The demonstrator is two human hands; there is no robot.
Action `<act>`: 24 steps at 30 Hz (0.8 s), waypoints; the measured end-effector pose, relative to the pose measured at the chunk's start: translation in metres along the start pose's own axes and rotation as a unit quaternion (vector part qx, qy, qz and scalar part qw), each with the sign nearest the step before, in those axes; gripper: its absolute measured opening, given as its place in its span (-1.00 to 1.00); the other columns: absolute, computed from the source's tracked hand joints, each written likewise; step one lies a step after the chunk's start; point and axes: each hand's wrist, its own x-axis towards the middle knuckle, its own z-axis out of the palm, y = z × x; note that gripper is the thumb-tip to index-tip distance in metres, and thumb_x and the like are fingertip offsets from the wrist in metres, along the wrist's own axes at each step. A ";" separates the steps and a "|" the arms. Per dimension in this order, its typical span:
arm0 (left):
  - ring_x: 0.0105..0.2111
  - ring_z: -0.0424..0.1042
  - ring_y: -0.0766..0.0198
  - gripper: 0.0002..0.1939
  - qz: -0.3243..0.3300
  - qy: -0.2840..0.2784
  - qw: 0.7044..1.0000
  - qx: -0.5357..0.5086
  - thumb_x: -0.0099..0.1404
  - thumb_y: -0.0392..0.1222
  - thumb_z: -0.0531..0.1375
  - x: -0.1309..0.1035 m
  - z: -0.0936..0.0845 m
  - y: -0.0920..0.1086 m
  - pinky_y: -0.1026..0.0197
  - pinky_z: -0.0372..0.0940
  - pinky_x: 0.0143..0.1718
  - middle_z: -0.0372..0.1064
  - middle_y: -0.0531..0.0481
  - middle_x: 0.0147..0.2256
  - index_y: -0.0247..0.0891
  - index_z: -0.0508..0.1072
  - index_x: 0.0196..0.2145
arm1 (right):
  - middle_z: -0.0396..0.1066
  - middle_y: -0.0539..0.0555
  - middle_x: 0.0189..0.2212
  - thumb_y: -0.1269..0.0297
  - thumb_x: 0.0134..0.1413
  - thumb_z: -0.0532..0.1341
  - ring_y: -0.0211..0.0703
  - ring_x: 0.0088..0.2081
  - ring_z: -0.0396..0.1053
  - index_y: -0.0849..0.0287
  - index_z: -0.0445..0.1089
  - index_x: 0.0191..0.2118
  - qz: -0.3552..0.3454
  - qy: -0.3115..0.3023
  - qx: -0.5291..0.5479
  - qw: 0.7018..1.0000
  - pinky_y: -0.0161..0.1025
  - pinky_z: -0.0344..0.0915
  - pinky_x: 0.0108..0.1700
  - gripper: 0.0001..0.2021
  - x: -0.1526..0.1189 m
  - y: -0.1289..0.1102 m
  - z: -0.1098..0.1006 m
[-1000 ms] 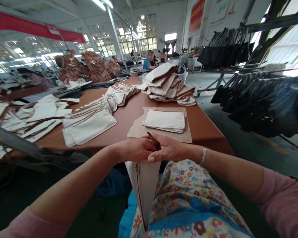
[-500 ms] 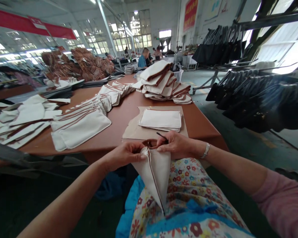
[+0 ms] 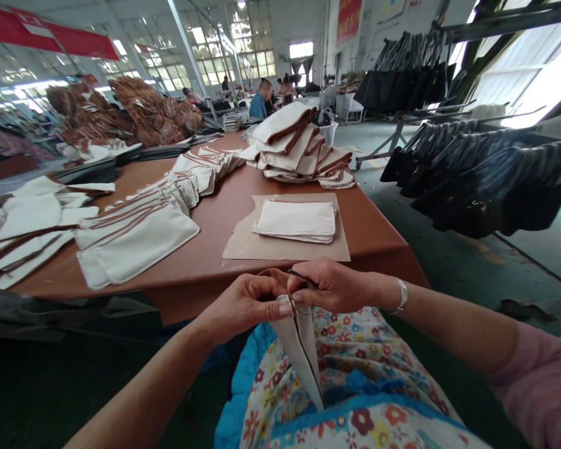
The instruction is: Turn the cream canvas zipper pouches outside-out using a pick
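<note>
Over my lap hangs a white fabric piece (image 3: 300,347) with a brown edge, folded to a point at the bottom. My left hand (image 3: 249,305) is closed on its top edge, thumb on the near side. Right beside it, my right hand (image 3: 334,284) is closed at the same edge. A thin dark tool (image 3: 302,275) sticks out of the right fingers; its working end is hidden. Brown material (image 3: 273,273) shows behind the fingertips. Ahead lies a small stack of white stitched panels (image 3: 294,219) on a tan sheet (image 3: 238,245).
The brown-covered table (image 3: 215,227) carries a pile of folded white pieces (image 3: 299,146), a fanned row of white pieces (image 3: 138,234) and more white pieces (image 3: 32,212) at left. Black bags (image 3: 486,199) hang on racks at right. A person in blue (image 3: 259,103) sits far back.
Both hands have moved slightly lower and closer together at the top of the white fabric piece, which now looks narrower. The view has shifted a little to the right.
</note>
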 end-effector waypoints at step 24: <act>-0.51 0.27 0.35 -0.79 -0.055 0.087 0.993 -0.063 0.11 -0.13 0.34 0.000 0.028 -0.011 0.32 0.12 -0.47 0.37 0.02 -0.51 -0.35 0.50 -0.40 | 0.36 0.09 -0.31 0.26 0.18 0.20 -0.23 -0.32 0.28 0.23 0.31 -0.20 0.031 0.103 0.031 0.994 -0.27 0.29 -0.24 -0.85 -0.022 -0.002 0.000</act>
